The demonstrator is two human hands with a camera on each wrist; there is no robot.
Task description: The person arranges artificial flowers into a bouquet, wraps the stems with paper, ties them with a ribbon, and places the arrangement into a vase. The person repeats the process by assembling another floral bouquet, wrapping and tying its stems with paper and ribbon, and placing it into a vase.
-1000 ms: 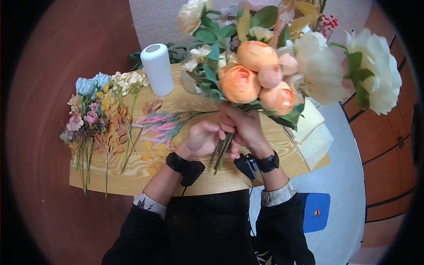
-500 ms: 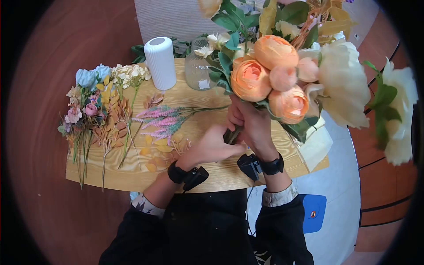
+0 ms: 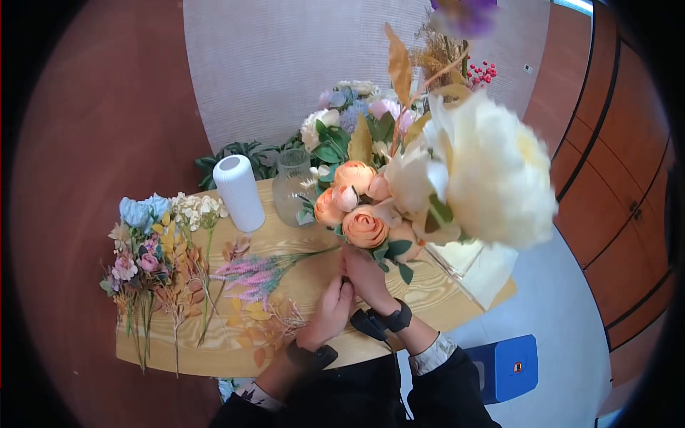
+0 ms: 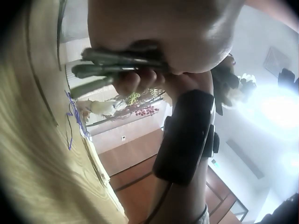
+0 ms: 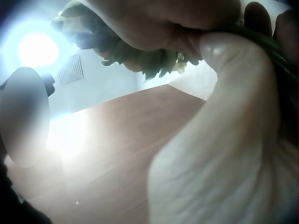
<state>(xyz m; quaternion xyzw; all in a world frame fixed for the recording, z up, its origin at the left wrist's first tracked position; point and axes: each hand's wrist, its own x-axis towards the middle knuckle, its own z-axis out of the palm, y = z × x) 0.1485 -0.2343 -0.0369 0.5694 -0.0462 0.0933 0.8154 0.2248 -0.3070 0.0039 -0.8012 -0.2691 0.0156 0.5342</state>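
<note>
Right hand (image 3: 367, 277) curled round bouquet (image 3: 365, 227) stems, left hand (image 3: 328, 315) gripping lower. Blooms at 1 o'clock from hands. Glass vase (image 3: 289, 187) at 11, label (image 3: 305, 216) unreadable; white vase (image 3: 240, 196) 10–11, contents can't tell.

This is looking like an indoor flower-arranging spot, whether in a home or a studio being unclear: loose flowers (image 3: 148, 262) are lying on a wooden table (image 3: 303, 274) left of the left hand (image 3: 328, 314), a white vase (image 3: 240, 196) and glass vase (image 3: 289, 187) are standing beyond it, and reddish-brown panelled doors (image 3: 631, 153) are rising far right of the right hand (image 3: 367, 278).
</note>
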